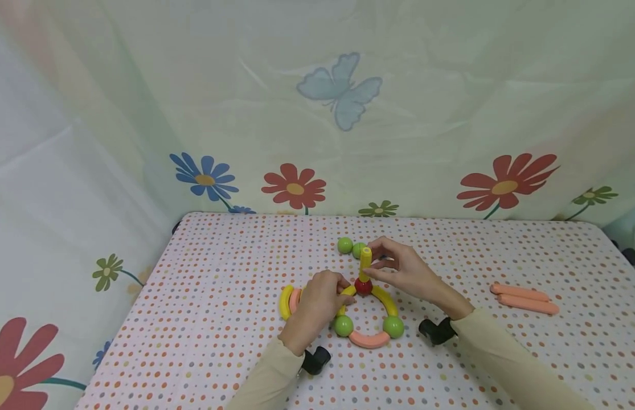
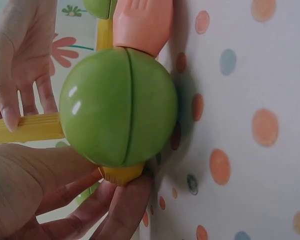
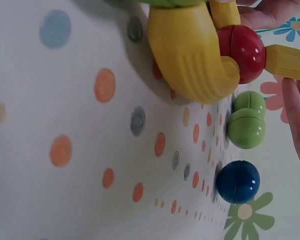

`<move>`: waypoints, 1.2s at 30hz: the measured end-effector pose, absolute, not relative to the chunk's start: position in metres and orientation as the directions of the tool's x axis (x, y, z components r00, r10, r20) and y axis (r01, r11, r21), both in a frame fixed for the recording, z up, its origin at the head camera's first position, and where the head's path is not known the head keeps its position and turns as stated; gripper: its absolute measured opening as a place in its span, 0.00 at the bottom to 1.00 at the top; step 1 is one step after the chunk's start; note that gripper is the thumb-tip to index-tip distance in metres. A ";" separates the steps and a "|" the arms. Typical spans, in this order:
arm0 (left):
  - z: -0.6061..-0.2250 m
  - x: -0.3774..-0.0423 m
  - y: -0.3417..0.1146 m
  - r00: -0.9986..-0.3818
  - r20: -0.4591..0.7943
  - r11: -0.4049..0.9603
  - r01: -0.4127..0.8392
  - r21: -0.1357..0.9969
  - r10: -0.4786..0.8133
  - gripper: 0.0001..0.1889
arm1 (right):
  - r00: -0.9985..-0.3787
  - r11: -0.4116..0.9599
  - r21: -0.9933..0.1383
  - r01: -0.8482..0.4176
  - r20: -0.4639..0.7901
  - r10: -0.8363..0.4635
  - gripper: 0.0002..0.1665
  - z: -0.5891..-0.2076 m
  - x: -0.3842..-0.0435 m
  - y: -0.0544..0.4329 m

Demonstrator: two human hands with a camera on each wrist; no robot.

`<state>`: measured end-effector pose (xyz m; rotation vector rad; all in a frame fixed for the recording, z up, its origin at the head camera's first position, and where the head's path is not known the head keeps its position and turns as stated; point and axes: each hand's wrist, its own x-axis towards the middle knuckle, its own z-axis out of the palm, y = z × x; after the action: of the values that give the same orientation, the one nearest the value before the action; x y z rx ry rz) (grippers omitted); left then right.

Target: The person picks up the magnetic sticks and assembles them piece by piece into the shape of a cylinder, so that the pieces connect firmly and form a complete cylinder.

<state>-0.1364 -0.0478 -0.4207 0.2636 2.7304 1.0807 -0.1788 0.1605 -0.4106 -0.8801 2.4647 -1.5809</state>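
So we've got the yellow stick [image 1: 365, 266] upright on the red ball [image 1: 363, 287], lower middle of the frame. Right hand [image 1: 403, 272] pinches it, closed to its width, probably to hold it straight; left hand [image 1: 319, 299] curls around the left curve [image 1: 350, 290], likely steadying our ring [image 1: 369, 340]. Looks like glossy plastic: ridged stick, grooved green balls [image 1: 393, 326].

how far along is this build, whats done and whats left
Done, it seems: a pink curve, two green balls, two yellow curves and a red ball form a ring. In hand: the right hand pinches an upright yellow stick at the red ball; the left hand grips the left yellow curve. Possibly left: the loose pink sticks, blue ball, rear green balls and spare curves by the left hand.
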 end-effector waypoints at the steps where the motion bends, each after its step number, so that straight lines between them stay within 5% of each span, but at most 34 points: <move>1: -0.420 -0.136 -0.047 -0.966 -0.113 0.718 0.093 0.690 0.234 0.10 | -0.831 0.293 -0.859 -0.419 0.233 -0.504 0.19 -0.411 -0.178 0.161; 21: -0.416 -0.136 -0.041 -0.965 -0.103 0.737 0.113 0.666 0.241 0.10 | -0.834 0.312 -0.830 -0.463 0.288 -0.470 0.20 -0.406 -0.161 0.181; 31: -0.416 -0.134 -0.044 -0.966 -0.124 0.733 0.085 0.675 0.227 0.11 | -0.849 0.624 -0.576 -0.528 0.346 -0.399 0.20 -0.399 -0.150 0.296; 36: -0.417 -0.133 -0.046 -0.967 -0.126 0.733 0.081 0.675 0.222 0.10 | -0.916 0.751 -0.525 -0.400 0.211 -0.341 0.16 -0.403 -0.145 0.361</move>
<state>-0.1335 -0.0458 -0.4169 0.2418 2.7374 1.0525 -0.1452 0.3610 -0.4033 -0.6437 3.0346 -0.9475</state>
